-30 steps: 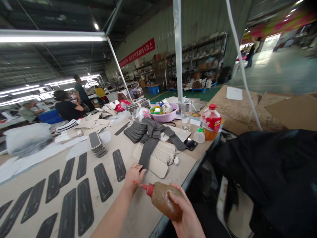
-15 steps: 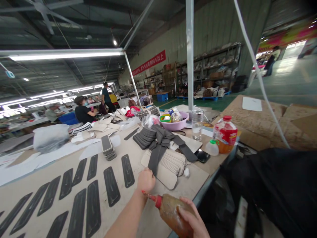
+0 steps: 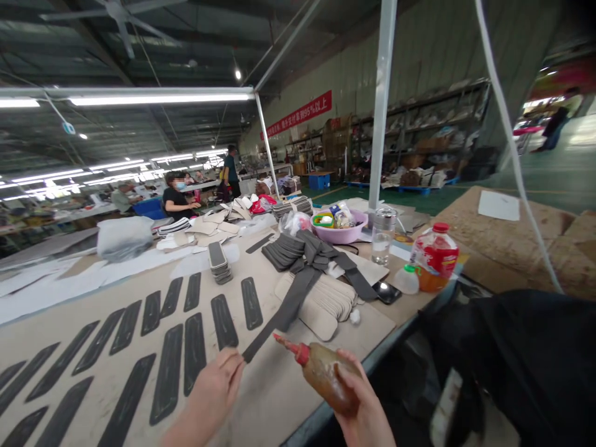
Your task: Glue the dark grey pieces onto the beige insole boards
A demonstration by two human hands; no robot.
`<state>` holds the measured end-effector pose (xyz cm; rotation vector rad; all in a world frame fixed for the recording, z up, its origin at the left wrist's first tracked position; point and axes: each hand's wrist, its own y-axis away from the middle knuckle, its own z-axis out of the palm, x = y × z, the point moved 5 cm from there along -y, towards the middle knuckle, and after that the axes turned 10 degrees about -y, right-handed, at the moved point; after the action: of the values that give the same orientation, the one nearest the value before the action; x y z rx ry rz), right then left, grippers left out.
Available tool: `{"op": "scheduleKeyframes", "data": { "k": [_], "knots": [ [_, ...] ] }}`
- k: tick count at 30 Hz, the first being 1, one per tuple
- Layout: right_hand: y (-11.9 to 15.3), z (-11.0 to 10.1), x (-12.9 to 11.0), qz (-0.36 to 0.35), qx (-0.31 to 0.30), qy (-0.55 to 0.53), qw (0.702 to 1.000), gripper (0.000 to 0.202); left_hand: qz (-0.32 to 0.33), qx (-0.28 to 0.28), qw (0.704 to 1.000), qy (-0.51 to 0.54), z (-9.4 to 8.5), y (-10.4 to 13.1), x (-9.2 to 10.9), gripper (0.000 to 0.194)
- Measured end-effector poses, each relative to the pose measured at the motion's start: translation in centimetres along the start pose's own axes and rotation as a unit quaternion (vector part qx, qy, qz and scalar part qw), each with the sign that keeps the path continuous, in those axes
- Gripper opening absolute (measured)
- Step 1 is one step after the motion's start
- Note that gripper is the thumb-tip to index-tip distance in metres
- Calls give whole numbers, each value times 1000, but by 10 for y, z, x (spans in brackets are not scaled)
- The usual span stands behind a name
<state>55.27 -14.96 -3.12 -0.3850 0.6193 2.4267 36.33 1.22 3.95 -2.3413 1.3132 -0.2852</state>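
Note:
My left hand pinches the near end of a dark grey strip, which runs back over a fanned stack of beige pieces to a heap of similar dark strips. My right hand is wrapped round a brownish squeeze bottle, tilted with its red nozzle toward the left. The nozzle tip is above the table, beside the strip and apart from it. Rows of dark pieces with shiny streaks lie flat to the left of my left hand.
A small stack of grey pieces stands beyond the rows. To the right are a purple basin, a clear jar, a phone, a small green-capped bottle and a red-capped jug. A metal post rises behind them.
My left hand has moved nearer and leftward, drawing the end of the dark strip out across the table. My right hand still grips the bottle. The view has turned slightly left.

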Motion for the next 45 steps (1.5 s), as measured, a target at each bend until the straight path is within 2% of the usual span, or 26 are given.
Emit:
{"op": "scheduleKeyframes", "data": {
  "k": [3,5,7,10,14,19,21,25,30,39,42,45],
  "knots": [
    [9,6,7,4,-33,30,999,47,18,7,999,-35,-12,70,-5,23],
    [13,9,15,4,-55,62,997,46,19,-7,999,-50,-13,104,-6,23],
    [16,10,27,3,-71,107,992,47,0,-25,998,-53,-11,127,-7,22],
    [22,10,45,-26,-108,204,973,44,-46,-16,998,-30,-8,143,-8,22],
    [33,13,66,-94,-194,353,910,35,-69,23,997,18,-6,150,-6,24],
    [48,19,84,-181,-282,468,818,27,-63,7,997,50,-3,152,-3,21],
    [52,22,89,-197,-301,488,795,26,-64,-2,996,61,-2,152,-3,22],
    [59,30,92,-221,-317,505,772,25,-61,3,996,67,-3,150,-3,22],
    [52,29,81,-270,-288,529,751,25,-55,10,996,66,-7,148,-2,21],
    [11,18,32,-385,-144,564,717,21,-18,59,998,34,-11,142,-2,17],
    [2,16,23,-403,-102,562,715,22,-7,67,997,27,-11,141,-3,15],
    [-1,17,20,-420,-86,562,707,22,7,70,997,27,-12,139,-4,14]
  ]
}}
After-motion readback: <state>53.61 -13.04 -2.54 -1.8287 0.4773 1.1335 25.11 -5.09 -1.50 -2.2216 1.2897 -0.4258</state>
